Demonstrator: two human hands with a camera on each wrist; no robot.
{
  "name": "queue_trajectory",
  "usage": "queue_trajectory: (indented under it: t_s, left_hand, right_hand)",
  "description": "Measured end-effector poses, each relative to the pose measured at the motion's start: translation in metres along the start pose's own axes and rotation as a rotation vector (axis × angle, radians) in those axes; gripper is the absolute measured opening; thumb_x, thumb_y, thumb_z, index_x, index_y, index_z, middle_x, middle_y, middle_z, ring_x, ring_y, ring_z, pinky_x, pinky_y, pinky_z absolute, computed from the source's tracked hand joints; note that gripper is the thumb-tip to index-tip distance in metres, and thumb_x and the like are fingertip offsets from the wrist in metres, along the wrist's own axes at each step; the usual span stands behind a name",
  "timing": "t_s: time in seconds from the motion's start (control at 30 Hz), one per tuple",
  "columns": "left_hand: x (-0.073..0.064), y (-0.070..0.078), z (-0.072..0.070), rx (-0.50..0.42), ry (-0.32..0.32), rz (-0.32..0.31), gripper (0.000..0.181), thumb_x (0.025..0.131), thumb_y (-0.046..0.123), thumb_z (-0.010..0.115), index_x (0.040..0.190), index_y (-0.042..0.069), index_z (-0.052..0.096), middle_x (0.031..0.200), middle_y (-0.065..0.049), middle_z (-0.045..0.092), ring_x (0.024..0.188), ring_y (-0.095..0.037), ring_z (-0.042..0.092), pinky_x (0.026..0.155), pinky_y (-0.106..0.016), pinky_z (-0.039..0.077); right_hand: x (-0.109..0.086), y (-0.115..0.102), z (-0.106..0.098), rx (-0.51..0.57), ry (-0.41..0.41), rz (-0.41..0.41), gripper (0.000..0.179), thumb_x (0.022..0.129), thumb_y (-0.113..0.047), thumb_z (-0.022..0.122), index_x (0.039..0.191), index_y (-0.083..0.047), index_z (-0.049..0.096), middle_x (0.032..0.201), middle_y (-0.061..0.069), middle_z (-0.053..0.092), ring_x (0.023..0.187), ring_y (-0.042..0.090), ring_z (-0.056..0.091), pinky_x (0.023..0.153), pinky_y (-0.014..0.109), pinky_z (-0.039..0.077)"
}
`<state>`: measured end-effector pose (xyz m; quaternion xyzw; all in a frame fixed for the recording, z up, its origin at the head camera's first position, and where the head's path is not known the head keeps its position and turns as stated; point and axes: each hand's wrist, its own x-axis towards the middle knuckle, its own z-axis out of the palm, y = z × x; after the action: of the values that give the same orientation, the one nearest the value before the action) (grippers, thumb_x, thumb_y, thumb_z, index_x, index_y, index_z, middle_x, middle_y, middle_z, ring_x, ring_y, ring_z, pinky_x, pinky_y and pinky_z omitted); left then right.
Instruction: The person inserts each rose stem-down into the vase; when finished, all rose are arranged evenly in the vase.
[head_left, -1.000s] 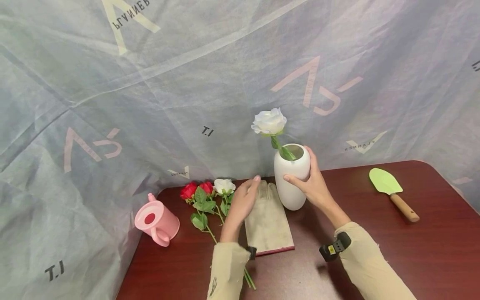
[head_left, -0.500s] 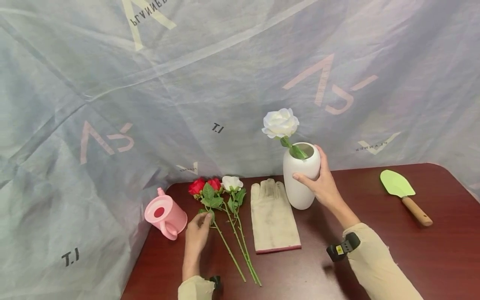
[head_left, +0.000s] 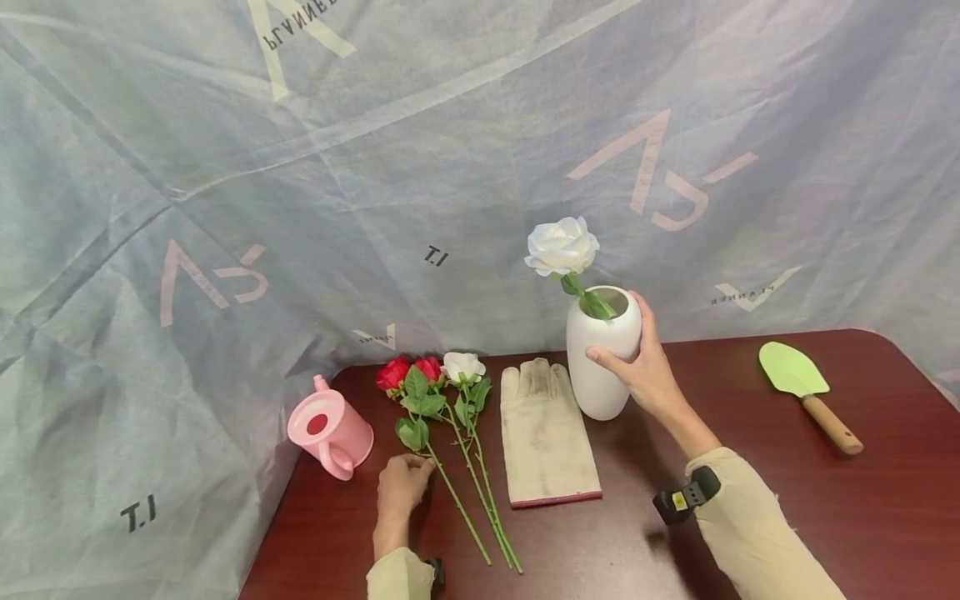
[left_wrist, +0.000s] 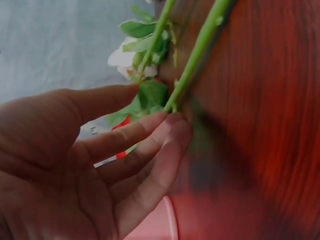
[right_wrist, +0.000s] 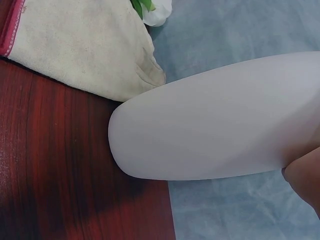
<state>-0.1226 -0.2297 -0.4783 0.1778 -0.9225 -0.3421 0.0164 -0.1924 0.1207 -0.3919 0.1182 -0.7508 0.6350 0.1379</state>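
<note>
In the head view my right hand (head_left: 647, 371) grips a white vase (head_left: 600, 367) on its right side, thumb across the front. One white rose (head_left: 562, 246) stands in the vase, leaning left. My left hand (head_left: 405, 487) is low over the table beside the nearest stem (head_left: 459, 503) of the lying roses. In the left wrist view its fingertips (left_wrist: 172, 122) are right at a green stem (left_wrist: 200, 47), with the thumb apart from the fingers. Two red roses (head_left: 392, 375) and a second white rose (head_left: 463, 367) lie together, heads toward the back.
A beige work glove (head_left: 547, 442) lies between the roses and the vase. The pink watering can (head_left: 337, 433) stands at the left edge. On the right lies a green trowel (head_left: 795, 371) with a wooden handle. Grey cloth (head_left: 480, 167) hangs behind the table (head_left: 600, 550).
My left hand has left the area over the glove, moved left and down to the nearest rose stem. My right hand stays on the vase. The head view has shifted slightly.
</note>
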Motion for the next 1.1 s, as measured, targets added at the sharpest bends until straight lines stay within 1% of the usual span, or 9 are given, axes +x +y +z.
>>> queue_trajectory:
  t_s: [0.1,0.27,0.4,0.5,0.57,0.7,0.87,0.97,1.1]
  left_hand:
    - [0.004,0.003,0.008,0.062,0.017,-0.026,0.018,0.084,0.027,0.068,0.078,0.01,0.071,0.072,-0.006,0.063,0.064,-0.026,0.058,0.055,-0.043,0.046]
    - [0.013,0.006,0.024,0.154,0.094,-0.044,0.042,0.08,0.036,0.072,0.054,0.01,0.052,0.053,-0.005,0.05,0.05,-0.025,0.051,0.043,-0.038,0.039]
    - [0.02,0.006,0.033,0.214,0.145,-0.063,0.041,0.08,0.031,0.073,0.055,0.005,0.054,0.056,-0.013,0.054,0.052,-0.033,0.056,0.042,-0.044,0.044]
    - [0.023,0.004,0.034,0.196,0.152,-0.072,0.032,0.082,0.022,0.07,0.06,0.002,0.058,0.066,-0.021,0.059,0.062,-0.04,0.06,0.047,-0.05,0.046]
    - [0.024,0.003,0.033,0.156,0.148,-0.077,0.031,0.083,0.018,0.067,0.059,0.003,0.056,0.067,-0.021,0.06,0.065,-0.041,0.06,0.049,-0.05,0.046]
    - [0.021,-0.001,0.027,0.071,0.137,-0.081,0.036,0.084,0.014,0.062,0.051,0.007,0.051,0.053,-0.011,0.054,0.06,-0.034,0.059,0.051,-0.047,0.047]
    - [0.019,-0.006,0.019,-0.046,0.138,-0.044,0.027,0.086,0.011,0.059,0.061,0.003,0.064,0.045,-0.002,0.055,0.042,-0.018,0.056,0.061,-0.044,0.053]
    - [0.019,-0.009,0.016,-0.231,0.086,-0.068,0.019,0.089,0.008,0.058,0.081,-0.006,0.068,0.055,-0.006,0.061,0.042,-0.012,0.057,0.054,-0.036,0.055]
    - [0.019,-0.014,0.014,-0.524,-0.007,-0.125,0.022,0.093,0.004,0.053,0.102,-0.014,0.06,0.075,-0.017,0.066,0.053,-0.012,0.059,0.047,-0.026,0.052]
  right_hand:
    - [0.0,0.001,0.0,0.0,0.002,-0.001,0.095,0.079,-0.007,0.073,0.148,-0.009,0.009,0.139,0.021,0.031,0.12,0.036,0.036,0.094,0.057,0.03]
    - [0.0,0.002,0.0,0.011,0.001,-0.004,0.095,0.079,-0.007,0.073,0.148,-0.008,0.009,0.139,0.021,0.031,0.12,0.035,0.036,0.094,0.057,0.03]
    - [0.0,0.002,0.001,0.013,0.0,-0.001,0.095,0.079,-0.007,0.073,0.148,-0.009,0.009,0.139,0.02,0.031,0.12,0.035,0.036,0.094,0.056,0.03]
    - [0.0,0.003,0.001,0.006,0.002,0.0,0.095,0.079,-0.008,0.073,0.148,-0.009,0.009,0.14,0.02,0.031,0.12,0.034,0.036,0.094,0.056,0.029]
    - [0.0,0.003,0.001,0.003,0.004,0.0,0.095,0.079,-0.008,0.073,0.148,-0.009,0.009,0.14,0.02,0.031,0.12,0.034,0.036,0.094,0.057,0.03]
    - [0.0,0.002,0.001,0.007,0.002,0.0,0.094,0.079,-0.007,0.073,0.148,-0.009,0.009,0.139,0.02,0.032,0.12,0.035,0.036,0.094,0.057,0.03]
    - [0.0,0.003,0.001,0.014,0.003,-0.005,0.094,0.079,-0.006,0.073,0.148,-0.008,0.009,0.139,0.02,0.031,0.12,0.035,0.036,0.094,0.057,0.03]
    - [0.0,0.003,0.001,0.017,0.005,-0.009,0.094,0.079,-0.006,0.073,0.148,-0.008,0.009,0.139,0.02,0.032,0.12,0.034,0.037,0.094,0.056,0.03]
    - [0.001,0.003,0.002,0.016,0.008,-0.011,0.094,0.079,-0.005,0.073,0.148,-0.008,0.009,0.139,0.02,0.032,0.12,0.034,0.037,0.094,0.056,0.03]
